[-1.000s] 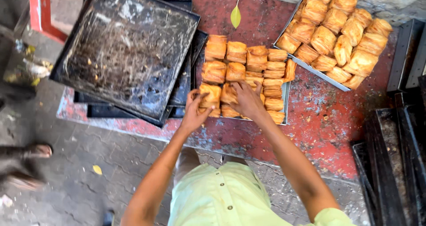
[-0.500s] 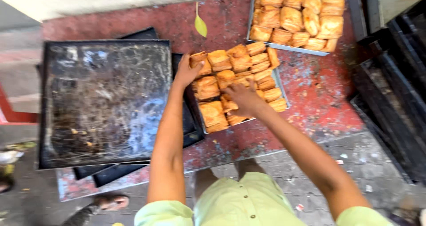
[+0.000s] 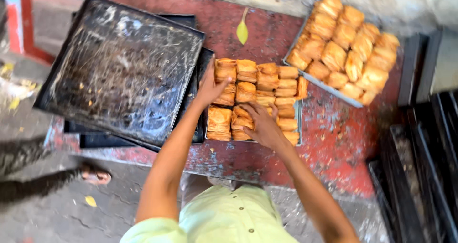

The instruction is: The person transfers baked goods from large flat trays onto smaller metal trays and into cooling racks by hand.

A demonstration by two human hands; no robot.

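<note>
Head view: your left hand [image 3: 208,86] has slid to the tray's [image 3: 298,113] left edge, right hand [image 3: 261,125] spread flat on puff pastries [image 3: 267,76] (neither gripping), so arranging continues.

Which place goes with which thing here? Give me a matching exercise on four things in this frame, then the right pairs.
Things:
1. left hand
2. right hand
3. green leaf
4. empty black tray

Places:
A. lying on the red surface above the middle tray
B. stacked on other dark trays at the left
C. on the left edge of the pastries in the middle tray
D. over the pastries in the lower half of the middle tray

Pairs: 1-C, 2-D, 3-A, 4-B
</note>
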